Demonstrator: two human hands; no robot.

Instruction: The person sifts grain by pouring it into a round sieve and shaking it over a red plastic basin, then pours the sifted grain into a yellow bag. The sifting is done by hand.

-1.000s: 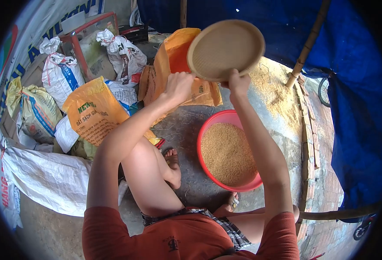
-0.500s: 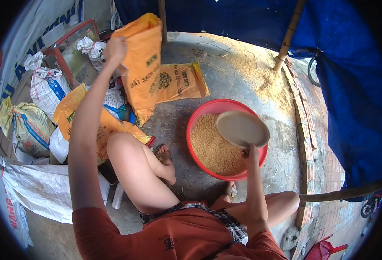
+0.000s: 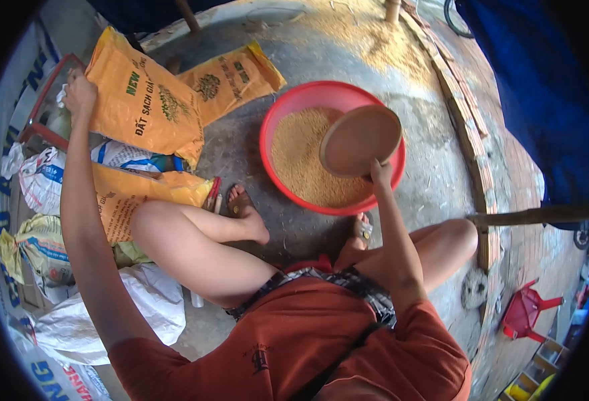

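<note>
My left hand (image 3: 80,93), its arm stretched out, is closed on the side edge of an orange printed sack (image 3: 137,100). The sack is tilted, its lower end by a second orange sack (image 3: 231,77) lying on the floor. My right hand (image 3: 381,172) grips the rim of a round, shallow brown plate (image 3: 361,142). That plate hangs tilted over a red basin (image 3: 267,150), with its broad face toward me. Yellow-brown grain-like material (image 3: 301,157) fills much of the basin; the plate hides part of it.
Another orange sack (image 3: 124,207) and several tied sacks lie at my left, with a white sack (image 3: 117,314) nearer. Scattered grain (image 3: 388,50) covers the far floor. A brick edge (image 3: 468,147), blue tarp (image 3: 528,100) and red stool (image 3: 528,311) are at the right.
The orange sack in my left hand has come lower and left, its printed face now turned to me. The plate is tipped more upright over the basin. My view has tilted down.
</note>
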